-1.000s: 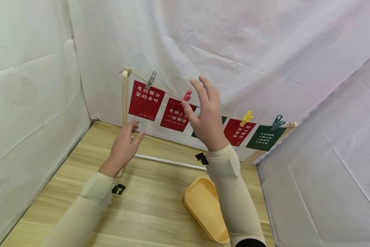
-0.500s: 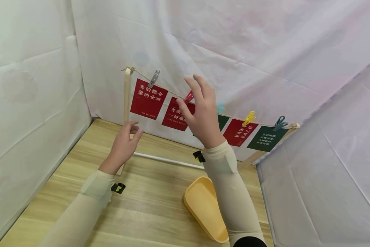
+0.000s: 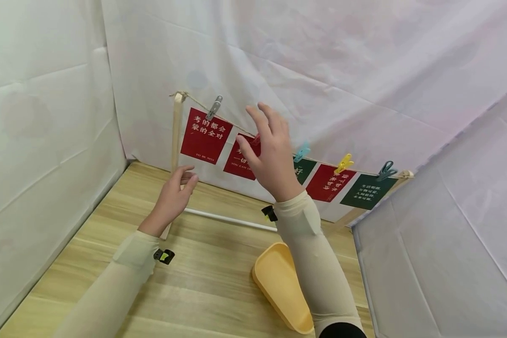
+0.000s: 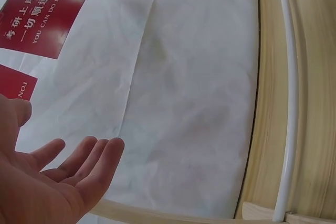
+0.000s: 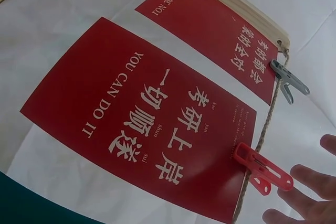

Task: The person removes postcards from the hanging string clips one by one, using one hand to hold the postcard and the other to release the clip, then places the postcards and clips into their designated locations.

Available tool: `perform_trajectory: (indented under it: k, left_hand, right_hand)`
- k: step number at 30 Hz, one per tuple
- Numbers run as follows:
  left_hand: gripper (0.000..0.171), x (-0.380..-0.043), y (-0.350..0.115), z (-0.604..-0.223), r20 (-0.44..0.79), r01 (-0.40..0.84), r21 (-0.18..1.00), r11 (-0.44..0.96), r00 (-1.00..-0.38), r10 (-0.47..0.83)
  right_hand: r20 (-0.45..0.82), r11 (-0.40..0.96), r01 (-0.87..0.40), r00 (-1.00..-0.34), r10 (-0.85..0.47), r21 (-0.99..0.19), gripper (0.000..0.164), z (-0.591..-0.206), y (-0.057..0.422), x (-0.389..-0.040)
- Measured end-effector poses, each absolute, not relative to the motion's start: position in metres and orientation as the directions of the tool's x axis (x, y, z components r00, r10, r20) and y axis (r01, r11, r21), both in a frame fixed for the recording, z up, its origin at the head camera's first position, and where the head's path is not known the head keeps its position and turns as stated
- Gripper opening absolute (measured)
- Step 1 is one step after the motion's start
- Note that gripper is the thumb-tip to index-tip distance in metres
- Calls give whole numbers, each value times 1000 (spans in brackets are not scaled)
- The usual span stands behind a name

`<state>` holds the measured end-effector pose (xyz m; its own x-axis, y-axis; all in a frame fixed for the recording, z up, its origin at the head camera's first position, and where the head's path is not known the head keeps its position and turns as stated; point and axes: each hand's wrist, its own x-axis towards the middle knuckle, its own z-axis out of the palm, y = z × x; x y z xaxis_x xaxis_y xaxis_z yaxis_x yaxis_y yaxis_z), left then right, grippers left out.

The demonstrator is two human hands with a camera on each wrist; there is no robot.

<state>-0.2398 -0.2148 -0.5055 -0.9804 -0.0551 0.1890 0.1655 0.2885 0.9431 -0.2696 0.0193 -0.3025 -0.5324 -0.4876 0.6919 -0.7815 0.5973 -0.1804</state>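
In the head view my right hand (image 3: pixel 272 157) is raised before the string, fingers spread and holding nothing. The right wrist view puts its fingertips right beside a red plastic clothespin (image 5: pixel 262 167). That clothespin fastens a red card (image 5: pixel 142 124) with white writing to the twine (image 5: pixel 269 113). To its left, a grey clothespin (image 3: pixel 214 108) holds another red card (image 3: pixel 206 136). My left hand (image 3: pixel 170 197) hovers near the left wooden post (image 3: pixel 177 126), fingers loosely bent with nothing in them. The left wrist view shows its palm turned up below the cards.
Farther right, light blue (image 3: pixel 301 151), yellow (image 3: pixel 344 163) and dark teal clothespins (image 3: pixel 386 171) hold more cards. A white rod (image 3: pixel 230 219) runs low across the frame. A yellow tray (image 3: pixel 280 286) sits on the wooden table (image 3: pixel 202 281), partly behind my right forearm. White cloth walls (image 3: pixel 46 141) surround it.
My right hand has shifted left along the string, now covering more of the red clothespin and uncovering the light blue one. My left hand has barely moved. The head view has turned slightly.
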Motion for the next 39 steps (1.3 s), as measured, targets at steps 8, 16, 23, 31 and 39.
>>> perform_trajectory:
  k: [8,16,23,31,39]
  left_hand:
    - [57,-246,-212,-502,161,157,983,97,-986,-37]
    - [55,-249,-211,-500,145,146,988,-45,-989,-27]
    - [52,-252,-210,-505,157,157,976,-152,-988,-14]
    - [54,-250,-216,-503,144,139,952,-273,-990,-1]
    - [53,-253,-210,-501,126,123,944,-307,-992,-9]
  right_hand:
    - [676,599,-787,-523,-519,-148,56,-302,17,-275]
    - [661,590,-796,-515,-546,-133,58,-299,15,-282]
    - [637,591,-792,-536,-554,-153,57,-293,13,-285]
    - [595,616,-768,-581,-555,-176,57,-289,7,-294]
    - [595,618,-767,-581,-555,-173,55,-282,2,-296]
